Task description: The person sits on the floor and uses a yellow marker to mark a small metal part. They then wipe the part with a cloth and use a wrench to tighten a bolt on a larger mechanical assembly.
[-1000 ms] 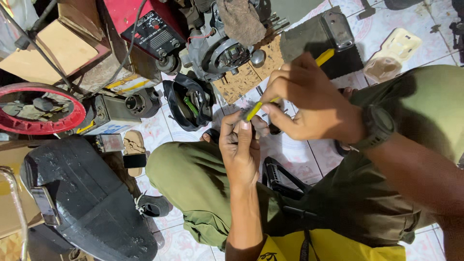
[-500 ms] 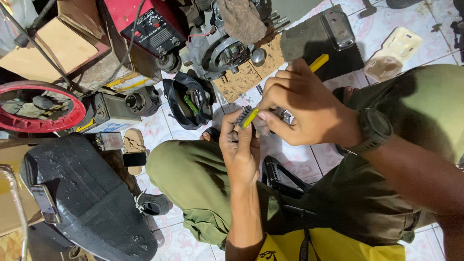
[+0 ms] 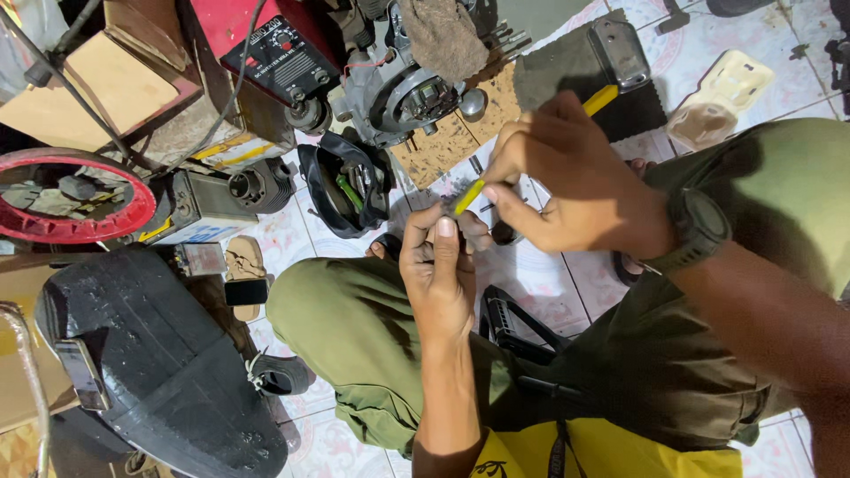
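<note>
Yellow tool: a yellow-handled screwdriver (image 3: 469, 196) is pinched in the fingers (image 3: 505, 173) of the right hand (image 3: 575, 181), its working end slanting down toward the left hand; the far end of the handle shows past the knuckles.
Right hand: fingers closed together around the handle, a dark watch (image 3: 699, 232) on the wrist behind them.
Left hand: the left hand (image 3: 440, 279) sits just below the tool tip, its fingers curled shut on a small dark part (image 3: 434, 212) that is mostly hidden; what kind of part it is I cannot tell.
Progress: tool tip and part are touching or very nearly so, which reads as work on the part under way; nothing shows whether a fastener is out or in, so how much is left cannot be judged.
Below the fingers: green trousers (image 3: 354, 327) of the crouched person, tiled floor (image 3: 531, 274) between the knees.
Beyond the fingers: a grey engine (image 3: 407, 93) on a cardboard sheet (image 3: 443, 146), an open black tool pouch (image 3: 345, 186) to its left.
Further out: a red welding box (image 3: 266, 53), a red rim (image 3: 75, 199), a black seat (image 3: 142, 354).
</note>
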